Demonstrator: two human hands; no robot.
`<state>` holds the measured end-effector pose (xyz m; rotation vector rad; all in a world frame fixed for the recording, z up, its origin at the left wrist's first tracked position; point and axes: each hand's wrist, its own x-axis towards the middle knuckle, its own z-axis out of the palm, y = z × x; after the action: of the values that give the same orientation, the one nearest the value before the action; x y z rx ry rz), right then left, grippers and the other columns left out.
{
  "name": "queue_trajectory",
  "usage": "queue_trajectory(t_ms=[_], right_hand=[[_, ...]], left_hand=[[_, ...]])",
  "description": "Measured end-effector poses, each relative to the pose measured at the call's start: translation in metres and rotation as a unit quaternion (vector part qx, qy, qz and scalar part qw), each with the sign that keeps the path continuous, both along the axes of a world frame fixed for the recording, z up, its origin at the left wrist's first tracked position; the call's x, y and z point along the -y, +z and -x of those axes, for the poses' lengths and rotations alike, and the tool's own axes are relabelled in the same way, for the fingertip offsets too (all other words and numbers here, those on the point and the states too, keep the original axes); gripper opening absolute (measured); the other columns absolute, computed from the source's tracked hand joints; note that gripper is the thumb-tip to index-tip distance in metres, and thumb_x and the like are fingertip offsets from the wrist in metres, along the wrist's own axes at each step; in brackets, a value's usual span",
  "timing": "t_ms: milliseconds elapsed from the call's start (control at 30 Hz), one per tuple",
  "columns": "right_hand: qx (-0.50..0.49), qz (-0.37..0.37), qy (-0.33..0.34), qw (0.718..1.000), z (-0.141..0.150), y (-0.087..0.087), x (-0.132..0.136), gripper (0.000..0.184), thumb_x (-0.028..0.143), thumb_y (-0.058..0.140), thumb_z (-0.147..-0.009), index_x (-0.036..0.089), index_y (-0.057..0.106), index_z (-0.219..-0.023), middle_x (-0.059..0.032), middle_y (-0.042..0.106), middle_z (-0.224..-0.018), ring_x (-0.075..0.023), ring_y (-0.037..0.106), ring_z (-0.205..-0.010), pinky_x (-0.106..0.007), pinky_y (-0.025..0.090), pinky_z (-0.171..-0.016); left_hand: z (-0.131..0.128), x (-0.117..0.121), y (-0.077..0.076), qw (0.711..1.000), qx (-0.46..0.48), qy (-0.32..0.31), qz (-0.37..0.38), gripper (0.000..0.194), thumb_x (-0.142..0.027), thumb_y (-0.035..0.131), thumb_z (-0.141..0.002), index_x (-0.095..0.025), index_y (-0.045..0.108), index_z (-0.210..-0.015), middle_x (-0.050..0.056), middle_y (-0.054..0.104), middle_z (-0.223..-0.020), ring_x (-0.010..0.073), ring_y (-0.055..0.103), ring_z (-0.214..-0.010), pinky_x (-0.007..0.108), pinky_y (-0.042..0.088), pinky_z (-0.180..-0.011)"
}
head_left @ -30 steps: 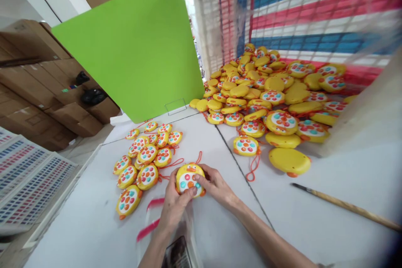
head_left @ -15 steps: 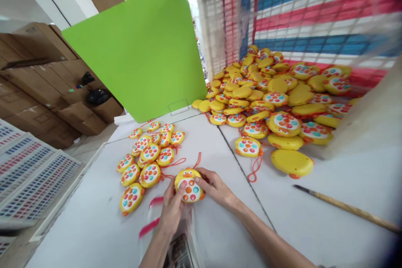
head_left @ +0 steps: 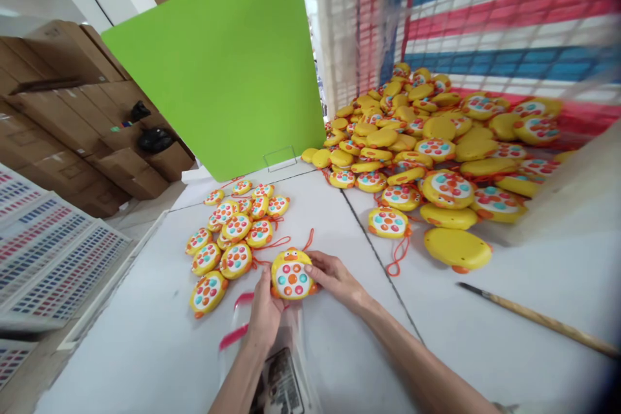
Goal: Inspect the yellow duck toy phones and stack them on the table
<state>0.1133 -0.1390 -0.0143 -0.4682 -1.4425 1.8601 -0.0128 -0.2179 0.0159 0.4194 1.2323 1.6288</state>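
Between both hands is a yellow duck-shaped toy (head_left: 292,277) with coloured round buttons on a white face, its button side up and an orange cord loop at its top. My left hand (head_left: 266,310) grips its left edge from below. On the other side, my right hand (head_left: 334,278) holds the right edge, thumb on the front. A group of similar duck toys (head_left: 236,261) lies to the left, mostly buttons up. To the right, a large heap of them (head_left: 383,138) spills from a crate; one plain yellow back (head_left: 457,249) faces up nearest me.
A paintbrush (head_left: 538,318) lies at the right. Under my left forearm is a clear plastic pouch with pink edging (head_left: 234,336) and a dark phone-like object (head_left: 283,385). A green board (head_left: 218,71) stands behind; the lined mesh crate (head_left: 339,45) rises at the right. Cardboard boxes (head_left: 72,136) are stacked left.
My left thumb has come off the buttons toward the toy's left edge. Both hands still hold the toy, now facing me more squarely. The whole view has shifted slightly.
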Motion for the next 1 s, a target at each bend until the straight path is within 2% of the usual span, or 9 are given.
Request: queue_trajectory(t_ms=[133, 300, 433, 533, 633, 700, 800, 900, 1000], right_hand=[[0.044, -0.019, -0.033, 0.998, 0.001, -0.005, 0.001, 0.042, 0.047, 0.061, -0.077, 0.011, 0.059, -0.099, -0.0073, 0.066, -0.088, -0.0187, 0.060, -0.080, -0.030, 0.049, -0.070], [0.089, -0.054, -0.083, 0.991, 0.002, -0.009, 0.003, 0.041, 0.049, 0.061, -0.076, 0.011, 0.060, -0.091, -0.0047, 0.063, -0.078, -0.0155, 0.057, -0.070, -0.026, 0.046, -0.061], [0.085, -0.064, -0.068, 0.992, 0.006, -0.014, 0.003, 0.043, 0.051, 0.058, -0.078, 0.011, 0.059, -0.093, -0.0038, 0.061, -0.075, -0.0132, 0.055, -0.065, -0.024, 0.046, -0.055], [0.075, -0.029, -0.050, 0.995, 0.010, -0.020, 0.001, 0.048, 0.054, 0.054, -0.078, 0.012, 0.055, -0.101, -0.0008, 0.056, -0.069, -0.0111, 0.052, -0.056, -0.021, 0.042, -0.044], [0.087, 0.000, -0.069, 0.994, 0.011, -0.023, 0.001, 0.045, 0.052, 0.055, -0.076, 0.013, 0.055, -0.098, 0.0007, 0.053, -0.067, -0.0108, 0.053, -0.054, -0.020, 0.042, -0.042], [0.103, -0.001, -0.075, 0.992, 0.012, -0.023, 0.002, 0.036, 0.045, 0.055, -0.077, 0.014, 0.056, -0.094, 0.0019, 0.053, -0.064, -0.0097, 0.052, -0.052, -0.019, 0.040, -0.041], [0.129, -0.049, -0.079, 0.987, 0.013, -0.019, 0.003, 0.019, 0.030, 0.055, -0.075, 0.014, 0.060, -0.085, 0.0038, 0.051, -0.057, -0.0076, 0.047, -0.048, -0.017, 0.036, -0.042], [0.149, -0.082, -0.093, 0.981, 0.013, -0.017, 0.003, 0.006, 0.018, 0.055, -0.070, 0.015, 0.059, -0.067, 0.0047, 0.049, -0.052, -0.0072, 0.043, -0.048, -0.018, 0.034, -0.044], [0.155, -0.077, -0.122, 0.977, 0.011, -0.018, 0.000, 0.007, 0.013, 0.053, -0.065, 0.015, 0.053, -0.058, 0.0038, 0.049, -0.053, -0.0090, 0.043, -0.050, -0.021, 0.036, -0.047]], left_hand=[[-0.003, 0.004, 0.001, 0.999, -0.040, -0.034, -0.015, 0.043, -0.051, 0.060, -0.075, -0.017, 0.063, -0.101, 0.010, 0.068, -0.105, 0.0243, 0.062, -0.100, 0.034, 0.051, -0.083], [-0.011, 0.012, 0.002, 0.975, -0.209, -0.068, 0.015, 0.060, -0.030, 0.075, -0.061, -0.018, 0.052, -0.116, 0.008, 0.066, -0.106, 0.0234, 0.062, -0.096, 0.032, 0.051, -0.081], [-0.005, 0.009, -0.001, 0.967, -0.245, -0.070, 0.018, 0.061, -0.027, 0.075, -0.063, -0.020, 0.049, -0.118, 0.007, 0.066, -0.105, 0.0218, 0.064, -0.092, 0.031, 0.052, -0.078], [0.022, -0.006, 0.001, 0.978, -0.205, 0.014, 0.020, 0.051, -0.024, 0.074, -0.065, -0.024, 0.053, -0.111, 0.004, 0.068, -0.098, 0.0191, 0.066, -0.084, 0.028, 0.053, -0.070], [0.056, -0.028, 0.018, 0.993, -0.068, 0.093, -0.018, 0.028, -0.023, 0.066, -0.073, -0.025, 0.058, -0.100, 0.004, 0.069, -0.096, 0.0187, 0.066, -0.086, 0.028, 0.054, -0.068], [0.066, -0.044, 0.032, 0.996, 0.028, 0.074, -0.034, 0.016, -0.025, 0.055, -0.081, -0.019, 0.060, -0.094, 0.009, 0.070, -0.093, 0.0214, 0.066, -0.090, 0.032, 0.055, -0.070], [0.039, -0.069, 0.046, 0.999, 0.038, -0.036, 0.003, 0.015, -0.021, 0.051, -0.081, -0.011, 0.062, -0.086, 0.013, 0.070, -0.085, 0.0227, 0.067, -0.085, 0.032, 0.055, -0.069], [-0.024, -0.093, 0.046, 0.972, -0.147, -0.179, 0.026, 0.020, -0.029, 0.062, -0.075, -0.012, 0.064, -0.086, 0.012, 0.070, -0.081, 0.0240, 0.067, -0.078, 0.032, 0.052, -0.065], [-0.083, -0.123, 0.035, 0.935, -0.299, -0.190, 0.010, 0.026, -0.033, 0.073, -0.062, -0.018, 0.066, -0.082, 0.008, 0.068, -0.079, 0.0271, 0.064, -0.086, 0.036, 0.048, -0.075]])
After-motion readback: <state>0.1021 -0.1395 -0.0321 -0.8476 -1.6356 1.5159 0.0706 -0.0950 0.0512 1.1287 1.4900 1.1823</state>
